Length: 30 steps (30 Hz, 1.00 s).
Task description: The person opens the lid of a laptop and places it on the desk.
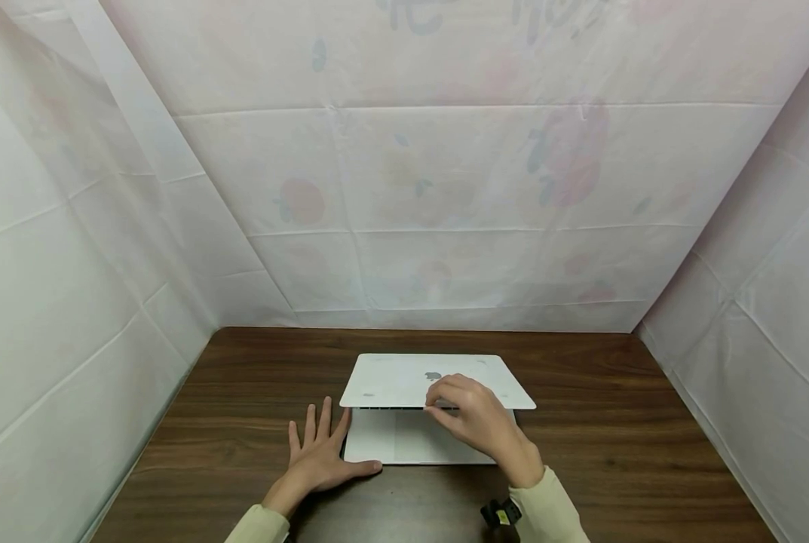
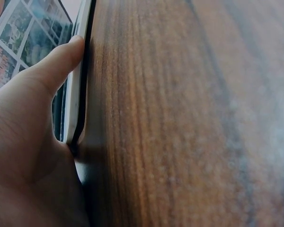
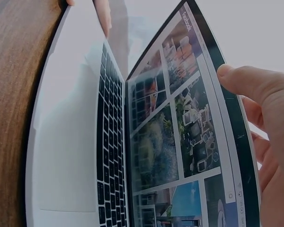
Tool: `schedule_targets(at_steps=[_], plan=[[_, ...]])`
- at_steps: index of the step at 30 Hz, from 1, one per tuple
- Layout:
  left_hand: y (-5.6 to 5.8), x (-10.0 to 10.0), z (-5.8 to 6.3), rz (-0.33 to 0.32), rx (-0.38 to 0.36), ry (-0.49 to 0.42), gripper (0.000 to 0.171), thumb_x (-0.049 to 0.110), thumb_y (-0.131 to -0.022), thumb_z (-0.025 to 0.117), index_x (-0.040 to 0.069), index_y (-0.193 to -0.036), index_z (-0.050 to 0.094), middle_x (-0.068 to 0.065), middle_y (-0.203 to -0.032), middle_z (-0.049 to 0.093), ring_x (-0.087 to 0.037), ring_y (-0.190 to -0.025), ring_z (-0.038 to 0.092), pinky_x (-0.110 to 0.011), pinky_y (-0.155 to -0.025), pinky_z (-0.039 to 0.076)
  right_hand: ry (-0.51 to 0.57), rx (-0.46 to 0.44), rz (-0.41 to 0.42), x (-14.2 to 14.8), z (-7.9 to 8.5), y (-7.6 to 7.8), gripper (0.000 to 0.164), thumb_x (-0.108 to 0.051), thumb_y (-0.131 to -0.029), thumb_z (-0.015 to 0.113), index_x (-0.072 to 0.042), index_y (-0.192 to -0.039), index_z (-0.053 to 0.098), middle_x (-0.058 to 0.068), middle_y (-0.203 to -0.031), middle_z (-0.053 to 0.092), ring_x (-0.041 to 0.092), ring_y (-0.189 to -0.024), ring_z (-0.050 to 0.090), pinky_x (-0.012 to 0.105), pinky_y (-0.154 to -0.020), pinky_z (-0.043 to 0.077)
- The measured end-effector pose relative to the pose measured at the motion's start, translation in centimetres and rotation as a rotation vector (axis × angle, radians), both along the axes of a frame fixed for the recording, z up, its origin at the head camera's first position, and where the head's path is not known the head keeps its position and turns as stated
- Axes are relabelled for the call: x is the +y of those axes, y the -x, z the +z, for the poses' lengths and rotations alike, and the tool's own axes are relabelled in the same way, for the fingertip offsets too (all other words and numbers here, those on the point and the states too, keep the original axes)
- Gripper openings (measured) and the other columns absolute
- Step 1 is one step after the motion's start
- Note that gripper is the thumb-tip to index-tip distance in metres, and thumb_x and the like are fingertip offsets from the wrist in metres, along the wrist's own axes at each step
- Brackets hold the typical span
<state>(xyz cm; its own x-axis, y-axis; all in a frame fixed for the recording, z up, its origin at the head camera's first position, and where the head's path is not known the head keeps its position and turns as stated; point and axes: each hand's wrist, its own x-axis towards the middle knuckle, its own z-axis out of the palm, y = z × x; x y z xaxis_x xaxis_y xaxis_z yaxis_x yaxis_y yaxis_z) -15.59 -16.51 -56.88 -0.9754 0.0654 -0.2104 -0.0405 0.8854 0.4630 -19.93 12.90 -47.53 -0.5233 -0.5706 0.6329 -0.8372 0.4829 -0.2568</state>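
Right wrist — laptop screen (image 3: 173, 123) reads "Facebook" (image 3: 186, 21)

Reaching forward with both arms (image 1: 258, 526), wearing pale sleeves (image 1: 550, 507) down close to the wrists (image 1: 528, 466). Spreading the left hand (image 1: 323, 458) wide, back side up, pointing the four left fingers (image 1: 310, 427) mostly ahead, straight and apart. Sticking the left thumb (image 1: 363, 469) out sideways, toward the right. Holding the right hand (image 1: 479, 418) up higher, leaning it to the left, curling the right fingers (image 1: 450, 389) and pinching, keeping the right thumb (image 3: 246, 82) across from them.
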Motion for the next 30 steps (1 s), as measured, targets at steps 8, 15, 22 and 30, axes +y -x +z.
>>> schedule_targets(at_steps=[8,15,22,30], plan=[[-0.1,0.0,0.0,0.002,-0.002,0.007,0.134,0.095,-0.062,0.065,0.02,-0.165,0.024,-0.018,-0.173,-0.004,-0.048,-0.157,-0.012,-0.072,-0.115,-0.022,0.002,-0.002,0.002,0.1,0.6,0.2,0.018,-0.01,-0.082,0.088,-0.018,-0.085,0.072,-0.007,-0.089,0.072,0.007,-0.084,0.067,0.024,-0.072,0.057],[-0.2,0.1,0.5,-0.003,-0.009,0.017,0.133,0.095,-0.063,0.064,0.023,-0.166,0.02,-0.018,-0.173,-0.005,-0.048,-0.157,-0.011,-0.071,-0.115,-0.023,0.003,-0.009,-0.008,0.1,1.4,0.6,0.017,-0.012,-0.084,0.087,-0.019,-0.086,0.071,-0.007,-0.091,0.071,0.008,-0.088,0.069,0.026,-0.075,0.058],[-0.6,0.1,1.2,-0.014,-0.011,0.005,0.131,0.092,-0.066,0.065,0.019,-0.166,0.023,-0.02,-0.173,-0.002,-0.049,-0.157,-0.009,-0.072,-0.115,-0.022,0.002,-0.057,-0.008,0.0,1.9,0.8,0.011,-0.014,-0.089,0.082,-0.019,-0.091,0.072,-0.006,-0.095,0.073,0.009,-0.09,0.069,0.027,-0.075,0.059],[-0.3,0.0,0.7,-0.009,-0.013,0.023,0.132,0.094,-0.065,0.064,0.021,-0.166,0.021,-0.018,-0.174,-0.003,-0.047,-0.158,-0.01,-0.07,-0.115,-0.023,0.003,-0.083,-0.014,0.0,2.3,1.1,0.007,-0.016,-0.092,0.08,-0.019,-0.091,0.073,-0.006,-0.096,0.074,0.007,-0.087,0.07,0.026,-0.073,0.059]])
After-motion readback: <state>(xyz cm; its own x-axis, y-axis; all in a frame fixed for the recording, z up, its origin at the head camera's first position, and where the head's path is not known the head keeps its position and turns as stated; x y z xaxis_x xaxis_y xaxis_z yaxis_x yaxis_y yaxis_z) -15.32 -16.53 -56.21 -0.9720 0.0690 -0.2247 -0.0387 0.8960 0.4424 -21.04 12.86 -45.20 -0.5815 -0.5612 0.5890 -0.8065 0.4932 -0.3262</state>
